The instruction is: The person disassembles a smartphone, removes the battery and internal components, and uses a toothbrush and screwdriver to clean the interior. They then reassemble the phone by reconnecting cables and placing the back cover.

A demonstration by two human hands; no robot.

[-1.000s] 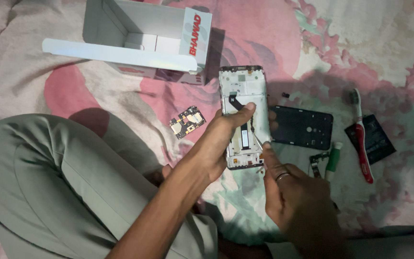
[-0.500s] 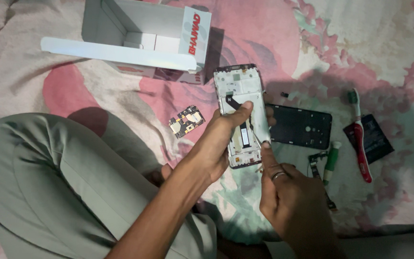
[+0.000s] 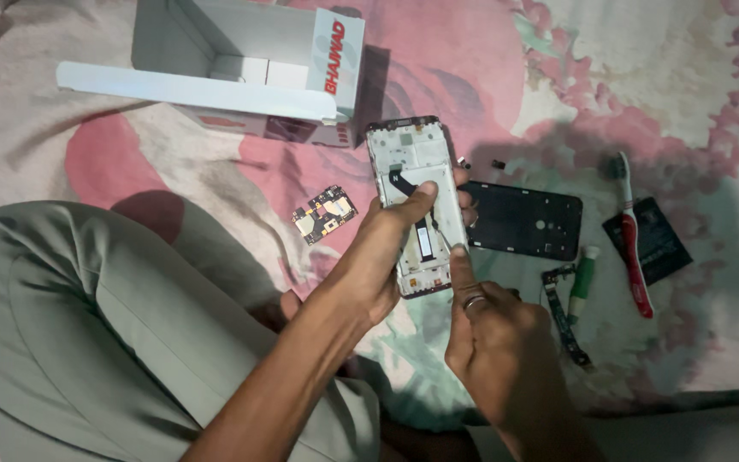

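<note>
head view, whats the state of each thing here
phone frame: opened up, back off, held up in left hand
right hand: one finger pressed on the frame's lower edge
back cover: off, flat on the cloth
circuit board: out, lying loose
white box: open

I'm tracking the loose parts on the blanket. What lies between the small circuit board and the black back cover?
In the head view, the opened phone frame lies between the circuit board and the black back cover, gripped by the left hand, with the right hand's finger on its lower edge.

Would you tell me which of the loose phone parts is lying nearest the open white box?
The small circuit board, lying alone left of the held phone frame; the black back cover and battery lie farther right.
</note>
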